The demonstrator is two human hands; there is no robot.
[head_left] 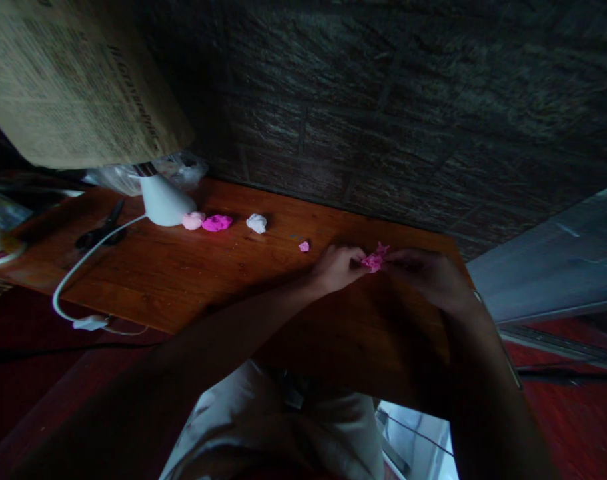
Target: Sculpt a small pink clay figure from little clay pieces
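Between my two hands, above the right part of the wooden table, is a crumpled, ragged lump of pink modelling clay (pixel 376 261). My left hand (pixel 337 267) pinches its left side with curled fingers. On the other side, my right hand (pixel 426 273) grips it with the fingertips; shadow hides part of those fingers. A small pink clay bit (pixel 304 247) lies on the wood just left of my left hand. Farther left sit a white clay lump (pixel 256 223), a magenta clay lump (pixel 217 223) and a pale pink clay lump (pixel 194 221), the last two touching.
A lamp with a white base (pixel 166 200) and a printed shade (pixel 83 87) stands at the table's left. Its white cable (pixel 66 287) hangs over the front edge. Dark scissors (pixel 100 233) lie beside it. A dark brick-patterned wall (pixel 333 100) rises behind the wooden table (pixel 183 273).
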